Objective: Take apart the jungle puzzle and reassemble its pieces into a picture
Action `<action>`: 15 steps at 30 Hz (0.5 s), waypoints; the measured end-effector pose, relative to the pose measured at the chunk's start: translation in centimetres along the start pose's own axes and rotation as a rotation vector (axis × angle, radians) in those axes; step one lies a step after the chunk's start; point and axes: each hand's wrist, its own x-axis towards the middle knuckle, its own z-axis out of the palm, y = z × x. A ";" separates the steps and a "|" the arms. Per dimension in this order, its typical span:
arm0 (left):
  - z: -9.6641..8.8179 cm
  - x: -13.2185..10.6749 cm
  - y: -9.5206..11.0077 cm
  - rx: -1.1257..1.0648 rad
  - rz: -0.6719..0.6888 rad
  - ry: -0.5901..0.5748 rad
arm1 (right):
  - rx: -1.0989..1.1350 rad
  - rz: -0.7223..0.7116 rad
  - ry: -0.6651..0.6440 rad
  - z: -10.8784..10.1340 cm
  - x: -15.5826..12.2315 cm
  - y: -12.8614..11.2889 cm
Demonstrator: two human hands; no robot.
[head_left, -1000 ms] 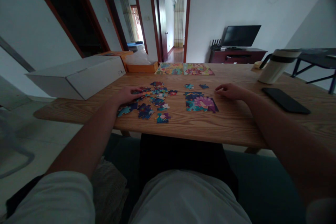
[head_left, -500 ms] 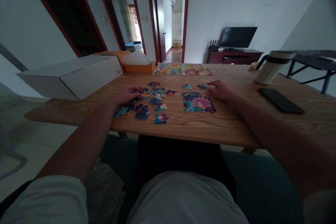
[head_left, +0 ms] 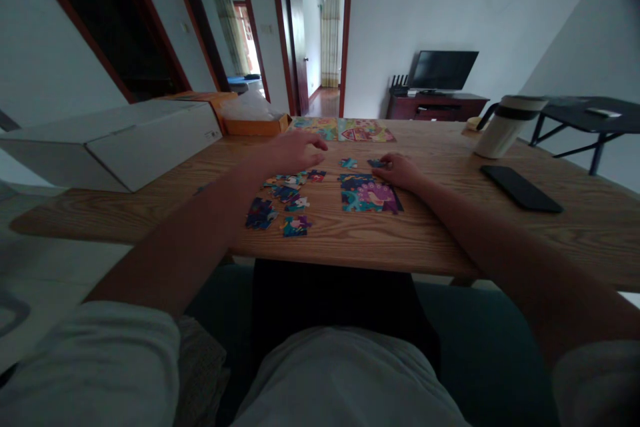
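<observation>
Several loose jigsaw pieces [head_left: 285,197] lie scattered on the wooden table [head_left: 450,227]. A joined block of colourful pieces [head_left: 369,195] sits to their right. My left hand [head_left: 295,150] hovers over the far end of the loose pieces, palm down with fingers curled; whether it holds anything is hidden. My right hand [head_left: 397,170] rests at the joined block's far right corner, fingertips pinched on a small dark piece [head_left: 376,163]. Another single piece [head_left: 349,163] lies just left of it.
A long white box [head_left: 115,143] lies at the left, an orange box [head_left: 253,123] behind it. Two finished puzzle boards [head_left: 343,129] lie at the far edge. A white jug [head_left: 505,127] and a black phone [head_left: 520,188] are at the right.
My left hand lifted off the near-left pieces and moved forward and right over the pile's far end. My right hand slid left to the small dark piece.
</observation>
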 end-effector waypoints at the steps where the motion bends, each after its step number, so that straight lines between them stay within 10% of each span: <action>1: 0.6 0.9 0.7 -0.013 0.023 -0.031 | -0.025 0.014 0.010 0.1 0.1 -0.1; 15: 7.8 3.2 -1.8 0.023 0.018 -0.139 | 0.027 0.057 -0.003 0.4 0.8 0.1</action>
